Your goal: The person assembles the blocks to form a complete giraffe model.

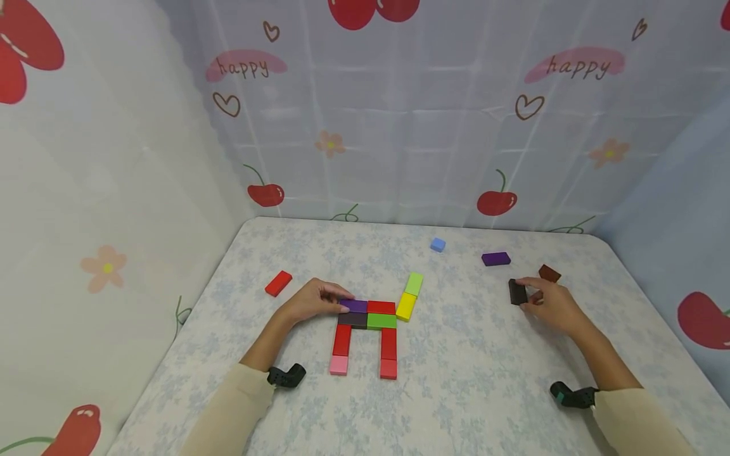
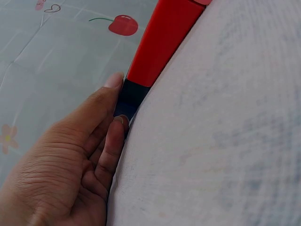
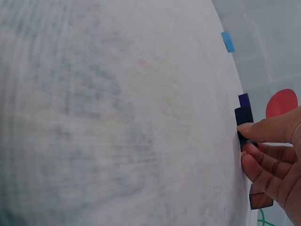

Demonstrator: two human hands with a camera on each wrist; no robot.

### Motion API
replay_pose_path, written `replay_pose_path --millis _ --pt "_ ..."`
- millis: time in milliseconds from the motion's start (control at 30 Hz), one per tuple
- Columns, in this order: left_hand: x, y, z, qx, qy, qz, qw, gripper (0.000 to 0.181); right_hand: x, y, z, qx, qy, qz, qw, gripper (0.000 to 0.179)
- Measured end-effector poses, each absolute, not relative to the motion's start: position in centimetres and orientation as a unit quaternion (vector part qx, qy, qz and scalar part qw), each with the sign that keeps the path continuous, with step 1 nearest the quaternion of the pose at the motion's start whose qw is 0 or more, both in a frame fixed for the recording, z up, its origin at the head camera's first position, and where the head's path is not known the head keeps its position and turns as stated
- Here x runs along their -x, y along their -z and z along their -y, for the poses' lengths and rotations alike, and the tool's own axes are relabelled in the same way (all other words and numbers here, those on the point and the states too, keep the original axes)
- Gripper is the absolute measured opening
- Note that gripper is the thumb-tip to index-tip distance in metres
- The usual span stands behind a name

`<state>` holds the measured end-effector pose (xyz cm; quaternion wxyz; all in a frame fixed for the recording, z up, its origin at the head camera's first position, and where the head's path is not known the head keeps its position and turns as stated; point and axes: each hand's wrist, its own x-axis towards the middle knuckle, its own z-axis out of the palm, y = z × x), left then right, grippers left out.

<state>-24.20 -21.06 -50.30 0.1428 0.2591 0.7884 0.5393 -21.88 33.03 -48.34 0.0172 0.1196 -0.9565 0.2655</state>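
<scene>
Toward the worktop's (image 1: 467, 380) right edge, the right hand (image 1: 552, 308) pinches a black block (image 1: 517, 292). Nearer the left edge, the left hand (image 1: 312, 301) pinches a purple block (image 1: 357, 306).

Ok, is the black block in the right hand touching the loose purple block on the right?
Apart. The head view shows a strip of tabletop between the black block and the loose purple block.

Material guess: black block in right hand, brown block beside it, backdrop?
Black block: painted wood or plastic, probably; smooth, even colour, crisp edges. Brown block: likely similar; flat faces, grain unclear. Backdrop: seemingly thin fabric or plastic sheeting, printed; creases show.
</scene>
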Motion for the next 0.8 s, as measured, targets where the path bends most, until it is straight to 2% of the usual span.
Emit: replay_pose_path --millis 100,233,400,800 --pt "24.3 50.2 20.9 -0.257 -0.540 -0.789 0.142 0.029 22.2 48.3 -33.1 -0.126 -0.262 0.956 0.020 0.052" --pt "24.4 50.0 20.8 -0.257 -0.541 -0.788 0.141 0.029 22.4 48.0 -32.5 -0.144 -0.267 0.951 0.054 0.054" --pt "25.5 51.6 21.2 -0.266 -0.536 -0.790 0.136 0.029 22.4 47.1 -30.2 -0.158 -0.277 0.944 0.087 0.058" --pt "25.5 52.6 21.6 -0.274 -0.539 -0.784 0.140 0.029 24.3 46.4 -24.0 -0.186 -0.312 0.928 0.082 0.050"
